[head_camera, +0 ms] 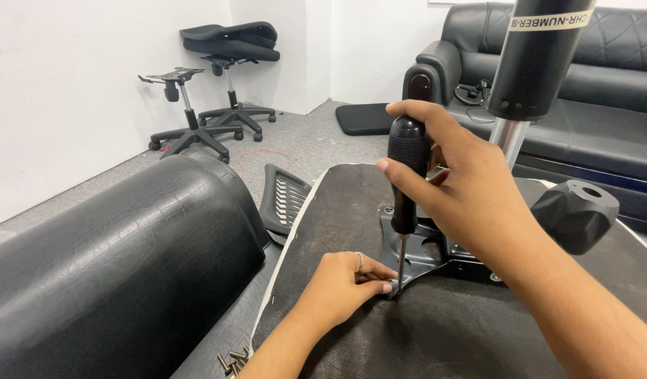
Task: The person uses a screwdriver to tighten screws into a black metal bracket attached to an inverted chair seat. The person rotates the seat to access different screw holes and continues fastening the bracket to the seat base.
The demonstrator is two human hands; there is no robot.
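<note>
My right hand (464, 189) grips a black-handled screwdriver (406, 175) held upright, its shaft pointing down at the corner of a black metal mechanism plate (425, 256). That plate is fixed to the underside of an upturned chair seat (379, 330) covered in dark fabric. My left hand (344, 281), with a ring on one finger, rests on the seat with its fingertips pinched at the screwdriver's tip, where a screw would sit; the screw itself is hidden. A gas-lift cylinder (537, 63) rises from the plate.
A black padded chair back (113, 260) lies at the left. Several loose screws (234, 361) lie near the bottom edge. A black knob or lever (576, 210) sticks out at the right. A sofa (604, 77), a mesh part (281, 200) and two chair bases (197, 130) stand behind.
</note>
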